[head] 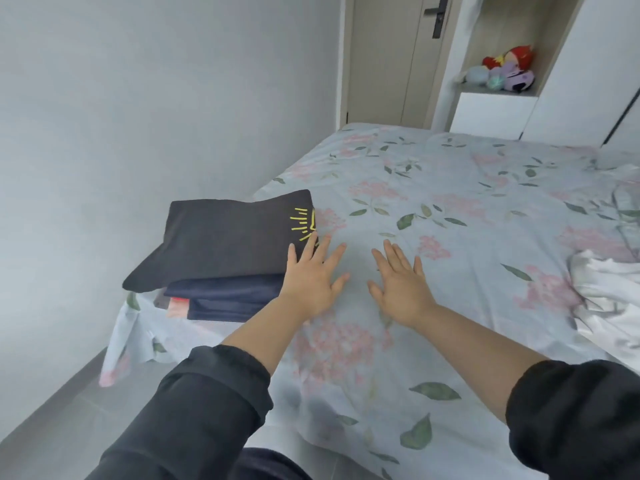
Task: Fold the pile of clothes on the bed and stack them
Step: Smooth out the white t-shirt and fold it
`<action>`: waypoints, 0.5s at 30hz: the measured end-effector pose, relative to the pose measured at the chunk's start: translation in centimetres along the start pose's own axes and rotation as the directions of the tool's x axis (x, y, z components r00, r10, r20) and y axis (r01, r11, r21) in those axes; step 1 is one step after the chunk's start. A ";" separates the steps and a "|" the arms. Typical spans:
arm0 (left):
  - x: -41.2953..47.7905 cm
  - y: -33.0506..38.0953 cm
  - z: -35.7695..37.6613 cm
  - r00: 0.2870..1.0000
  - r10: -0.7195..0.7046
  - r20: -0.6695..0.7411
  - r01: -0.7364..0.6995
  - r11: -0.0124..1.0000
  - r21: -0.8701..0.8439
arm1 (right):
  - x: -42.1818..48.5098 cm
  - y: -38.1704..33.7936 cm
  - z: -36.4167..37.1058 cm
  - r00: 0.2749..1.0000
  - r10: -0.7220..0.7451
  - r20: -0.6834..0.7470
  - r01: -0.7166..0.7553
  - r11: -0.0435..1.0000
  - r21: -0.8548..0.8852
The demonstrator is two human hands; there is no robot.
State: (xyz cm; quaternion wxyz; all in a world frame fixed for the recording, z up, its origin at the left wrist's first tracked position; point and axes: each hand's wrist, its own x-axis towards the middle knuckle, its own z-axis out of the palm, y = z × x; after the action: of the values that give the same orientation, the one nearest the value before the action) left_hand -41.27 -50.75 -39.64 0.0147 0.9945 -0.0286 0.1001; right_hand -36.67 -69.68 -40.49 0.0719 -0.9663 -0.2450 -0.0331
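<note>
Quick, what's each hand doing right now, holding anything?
Left hand: open, fingers spread, holding nothing, at the edge of the folded stack.
Right hand: open, fingers spread over the bedsheet, holding nothing.

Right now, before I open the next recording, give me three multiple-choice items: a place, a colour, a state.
1. Where is the stack of folded clothes? A) on the bed's near left corner B) on the floor C) on the shelf
2. What colour is the print on the top garment? A) red B) yellow C) white
3. How are the left hand and right hand? A) both gripping cloth B) one fisted C) both open, fingers spread
Answers: 1 A, it rests on the bed beside the left hand; 2 B, yellow lines on black fabric; 3 C, straight fingers hold nothing.
</note>
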 end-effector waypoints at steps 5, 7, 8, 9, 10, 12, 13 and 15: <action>2.1 12.4 2.0 0.992 0.127 0.008 -0.127 0.991 -0.050 | -7.4 9.9 -1.1 0.976 0.217 0.001 -0.217 0.975 -0.041; 2.5 17.3 3.4 0.987 0.160 0.028 -0.158 0.985 -0.068 | -10.3 13.7 -1.3 0.955 0.296 -0.022 -0.296 0.954 -0.045; 2.6 19.6 4.2 0.981 0.185 0.055 -0.180 0.980 -0.080 | -11.8 15.5 -1.2 0.943 0.331 -0.031 -0.333 0.942 -0.050; 2.5 21.8 5.0 0.971 0.218 0.094 -0.208 0.973 -0.103 | -13.5 17.2 -0.9 0.930 0.368 -0.024 -0.369 0.928 -0.061; 2.3 23.9 6.0 0.957 0.255 0.139 -0.237 0.962 -0.132 | -15.2 18.9 -0.3 0.914 0.405 0.001 -0.404 0.911 -0.080; 1.4 27.3 8.2 0.925 0.308 0.221 -0.272 0.945 -0.180 | -18.9 21.7 1.2 0.875 0.478 0.080 -0.468 0.876 -0.117; 0.9 28.5 9.3 0.915 0.317 0.248 -0.276 0.943 -0.186 | -20.6 22.7 2.0 0.854 0.509 0.109 -0.497 0.860 -0.118; 0.3 29.6 10.8 0.920 0.297 0.255 -0.260 0.951 -0.166 | -22.6 23.8 3.2 0.846 0.523 0.102 -0.516 0.852 -0.089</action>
State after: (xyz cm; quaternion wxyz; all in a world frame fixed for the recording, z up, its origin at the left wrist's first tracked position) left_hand -40.59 -80.71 -49.43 0.0604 0.9813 -0.1781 -0.0411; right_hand -45.02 -100.51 -48.86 0.0348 -0.9983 0.0226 0.0399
